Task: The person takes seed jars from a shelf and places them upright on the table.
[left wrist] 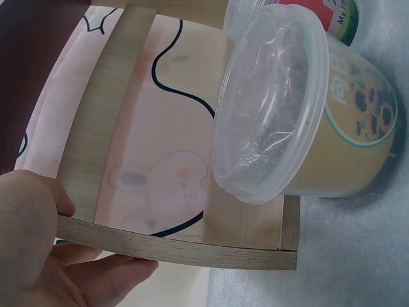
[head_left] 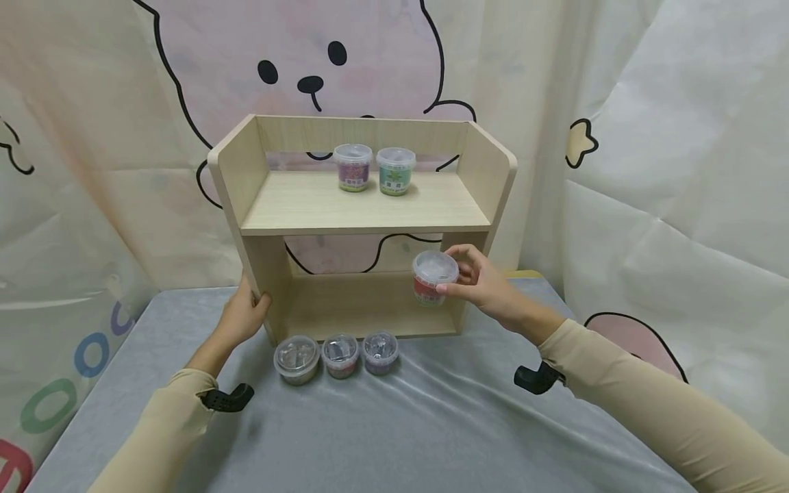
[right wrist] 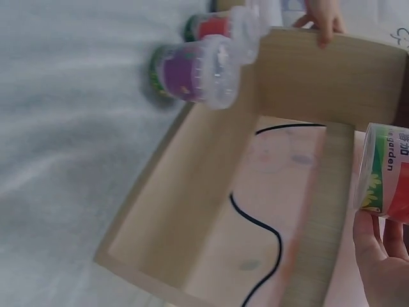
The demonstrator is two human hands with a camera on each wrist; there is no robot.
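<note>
The wooden shelf unit stands in front of you on the grey cloth-covered table, two tiers high and open at the back, so the cartoon bear curtain shows through.

Your left hand grips the lower front edge of the shelf unit's left side panel, fingers curled round the board; the left wrist view shows the thumb on one face and the fingers on the other.

Your right hand holds the red-labelled tub by its side, thumb and fingers pinched around it. It is off the table, at the right end of the lower tier's opening, just beside the right side panel.

On the upper tier, two lidded tubs stand side by side and almost touching, a purple-labelled tub on the left and a green-labelled tub on the right.

On the table just in front of the unit's base are three more in a row: a yellow-labelled tub, a second red tub and a second purple tub.

All have clear lids; the contents cannot be made out.

In the right wrist view the held tub's label reads "garden". In the left wrist view the second red tub's label shows "My", the rest cut off.
</note>
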